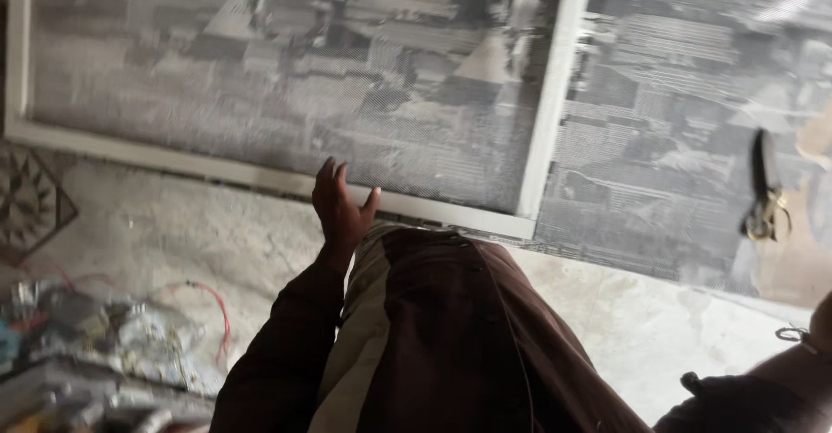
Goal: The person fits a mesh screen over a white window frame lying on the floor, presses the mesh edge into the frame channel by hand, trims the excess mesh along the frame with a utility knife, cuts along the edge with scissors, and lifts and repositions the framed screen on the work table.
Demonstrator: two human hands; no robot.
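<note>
So basically one white-framed mesh screen point(286, 86) is seen lying flat on the pale stone floor point(173, 225), and a loose sheet of grey mesh point(676, 130) is spread just beside it on the right, running under the frame's right rail. The left hand point(341, 208) is held out over the frame's lower rail with the fingers spread apart and nothing pinched or gripped; whether the rail is actually touched can't be told from here. A dark brown sleeve point(286, 346) is worn on that arm, and a brown-clad knee point(451, 329) is pushed forward right next to it. Only a forearm with a thin wrist band point(802, 336) is seen at the bottom right edge, the right hand itself being cut off by the frame edge, so its grip can't be told. One dark-handled tool with a brassy end point(764, 192) is laid on the loose mesh, well apart from both arms. No real containers are seen; a blurry heap of crumpled plastic bags point(113, 338) is dumped at the lower left, with one red wire point(217, 307) looped beside it, contents not readable.
</note>
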